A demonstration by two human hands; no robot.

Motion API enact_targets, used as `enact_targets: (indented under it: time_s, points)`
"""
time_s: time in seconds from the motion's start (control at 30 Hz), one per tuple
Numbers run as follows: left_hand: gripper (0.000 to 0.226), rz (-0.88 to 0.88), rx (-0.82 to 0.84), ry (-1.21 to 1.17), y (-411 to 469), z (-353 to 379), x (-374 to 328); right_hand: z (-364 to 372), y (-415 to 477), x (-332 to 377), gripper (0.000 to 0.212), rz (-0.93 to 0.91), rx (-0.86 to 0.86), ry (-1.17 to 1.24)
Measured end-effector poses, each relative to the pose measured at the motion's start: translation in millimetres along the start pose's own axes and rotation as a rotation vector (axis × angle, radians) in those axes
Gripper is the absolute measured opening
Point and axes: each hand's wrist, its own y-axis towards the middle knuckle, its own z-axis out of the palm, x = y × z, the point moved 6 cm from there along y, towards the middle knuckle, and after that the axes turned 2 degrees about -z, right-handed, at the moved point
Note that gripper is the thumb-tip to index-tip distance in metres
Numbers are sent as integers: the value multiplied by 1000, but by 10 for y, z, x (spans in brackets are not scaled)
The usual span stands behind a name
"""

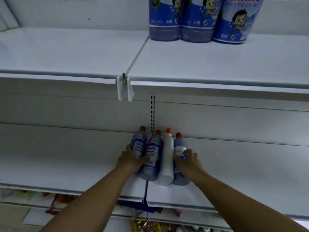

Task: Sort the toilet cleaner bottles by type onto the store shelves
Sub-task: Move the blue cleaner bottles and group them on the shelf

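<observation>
The left hand (129, 160) is wrapped over two translucent blue plastic bottles with red caps (147, 154), fingers curled across the nearer one's label. The right hand (188, 162) clasps a third blue red-capped bottle (179, 148) from its outer side. Squeezed between the two hands, touching its blue neighbours, is an opaque white plastic bottle with a red cap (167, 158). All four stand in a tight row on the white metal lower shelf (66, 156), straddling the seam between its panels, in front of the slotted upright. On the white upper shelf (200, 64), above and behind that row, stand three large blue-labelled bottles with a cartoon child (200, 19), side by side.
</observation>
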Motion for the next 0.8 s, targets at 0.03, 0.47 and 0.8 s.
enact_targets:
  time_s: [0.03,0.47,0.8]
  points:
    - [120,-11,7,-72,-3,-3,1,-5,-11,27,50,-31,-36,-33]
    - [55,-170,350,-1050,-443,-228,302,691,6,957,68,-349,42,-634]
    - [86,-90,498,-1426,-821,-363,409,1000,249,859,100,-109,109,-684]
